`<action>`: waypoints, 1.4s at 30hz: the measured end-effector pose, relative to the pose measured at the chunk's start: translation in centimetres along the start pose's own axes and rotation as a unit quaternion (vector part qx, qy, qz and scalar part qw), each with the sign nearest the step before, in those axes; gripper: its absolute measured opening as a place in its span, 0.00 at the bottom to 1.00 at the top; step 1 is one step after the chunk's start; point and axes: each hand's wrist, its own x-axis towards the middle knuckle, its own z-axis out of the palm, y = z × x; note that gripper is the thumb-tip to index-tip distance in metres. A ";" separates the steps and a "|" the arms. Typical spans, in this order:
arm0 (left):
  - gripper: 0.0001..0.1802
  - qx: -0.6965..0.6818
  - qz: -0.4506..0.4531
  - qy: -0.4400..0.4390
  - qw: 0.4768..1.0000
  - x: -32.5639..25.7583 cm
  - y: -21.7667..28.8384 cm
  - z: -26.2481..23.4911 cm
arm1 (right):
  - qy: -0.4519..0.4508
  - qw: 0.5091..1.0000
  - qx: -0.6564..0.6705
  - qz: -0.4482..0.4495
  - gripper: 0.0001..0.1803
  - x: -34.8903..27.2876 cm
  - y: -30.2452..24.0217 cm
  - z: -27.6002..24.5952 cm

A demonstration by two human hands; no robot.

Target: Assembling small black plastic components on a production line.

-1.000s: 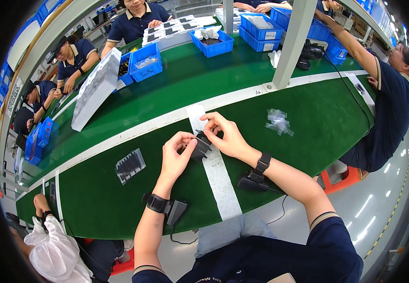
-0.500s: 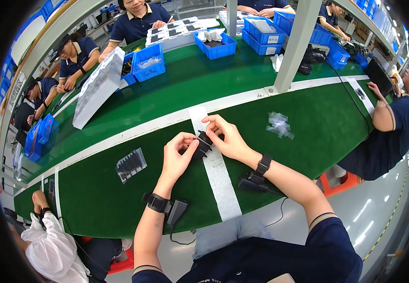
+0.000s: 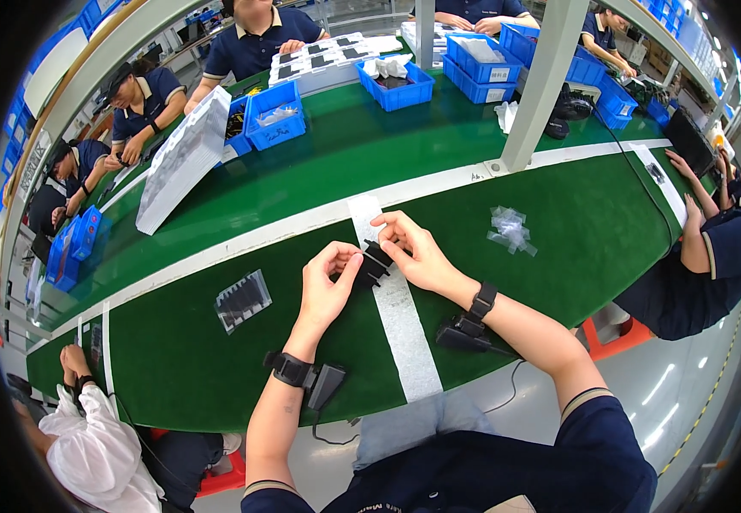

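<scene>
Over the white strip (image 3: 404, 333) on the green table, both hands meet at a small black part (image 3: 375, 267) with several short tabs along its side. My left hand (image 3: 327, 286) pinches the part's left end between thumb and fingers. The thumb and index finger of my right hand (image 3: 422, 256) close on its upper right edge, other fingers curled above. The fingertips cover some of the part. Farther left lies a clear sheet or bag with black strips (image 3: 243, 301). Right of my hands is a small heap of clear plastic pieces (image 3: 511, 231).
A pale rail crosses the table beyond my hands, with a grey post (image 3: 541, 94) rising from it. Behind stand blue bins (image 3: 396, 90) and a leaning white foam tray (image 3: 184, 167). Co-workers sit on both sides and opposite. Dark devices with cables hang from my wrists.
My hands stay at the black part with almost the same grip. The whole view has shifted slightly. At the right, the co-worker's arms have moved and another person shows behind.
</scene>
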 end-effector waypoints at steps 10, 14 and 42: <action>0.03 0.012 -0.016 -0.036 0.999 -0.1 0.6 -0.2 | -0.002 1.000 0.024 0.011 0.17 -0.1 0.8 0.0; 0.04 0.013 -0.026 -0.033 0.999 -0.2 0.5 -0.2 | -0.002 0.999 0.048 0.011 0.17 -0.2 0.9 0.1; 0.05 0.022 -0.036 -0.046 0.998 -0.1 0.3 -0.2 | -0.005 0.994 0.099 0.032 0.17 -0.1 1.4 0.1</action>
